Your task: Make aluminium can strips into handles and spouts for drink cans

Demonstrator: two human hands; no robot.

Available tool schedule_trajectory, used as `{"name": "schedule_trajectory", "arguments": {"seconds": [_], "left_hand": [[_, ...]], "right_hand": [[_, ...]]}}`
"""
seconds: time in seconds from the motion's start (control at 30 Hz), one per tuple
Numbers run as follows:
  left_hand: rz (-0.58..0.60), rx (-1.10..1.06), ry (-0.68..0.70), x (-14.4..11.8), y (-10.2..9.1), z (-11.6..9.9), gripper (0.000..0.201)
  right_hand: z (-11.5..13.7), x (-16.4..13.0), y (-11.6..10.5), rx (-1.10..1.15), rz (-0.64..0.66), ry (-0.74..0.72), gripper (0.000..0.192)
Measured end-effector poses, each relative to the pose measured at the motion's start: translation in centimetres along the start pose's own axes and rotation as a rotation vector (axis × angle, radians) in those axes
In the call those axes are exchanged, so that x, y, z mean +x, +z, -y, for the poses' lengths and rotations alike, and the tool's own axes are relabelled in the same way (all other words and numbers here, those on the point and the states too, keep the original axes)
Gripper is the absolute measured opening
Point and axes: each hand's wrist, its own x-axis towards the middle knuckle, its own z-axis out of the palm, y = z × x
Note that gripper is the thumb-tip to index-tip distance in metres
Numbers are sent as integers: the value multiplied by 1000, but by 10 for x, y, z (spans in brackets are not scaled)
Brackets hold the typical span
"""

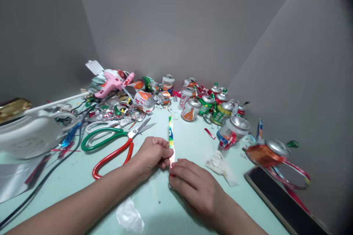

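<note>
left hand (152, 155) pinches the strip (171, 132), right hand (197, 185) has fingers closed on its near end. probably light, springy, slick — hold the flat faces, dodge the edges.

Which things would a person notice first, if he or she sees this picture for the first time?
Probably the open scissors with one green and one red handle, lying beyond the left forearm. Next, the colourful strip in the centre, held by the left hand, with the right hand at its near end. Farther back on the left, the pink glue gun stands out.
</note>
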Motion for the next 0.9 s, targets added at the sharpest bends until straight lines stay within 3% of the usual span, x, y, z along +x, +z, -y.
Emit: {"name": "schedule_trajectory", "arguments": {"seconds": [0.13,0.3,0.53,0.9], "left_hand": [[4,83,-21,2,4,3,13],[-5,127,-42,2,3,0,10],[11,162,-73,1,7,-4,14],[-30,198,-52,2,10,0,19]], "right_hand": [[6,-11,-2,23,75,43,24],[4,-15,-5,97,154,98,16],[-3,-13,0,40,30,144,11],[0,-15,7,26,66,170,18]]}}
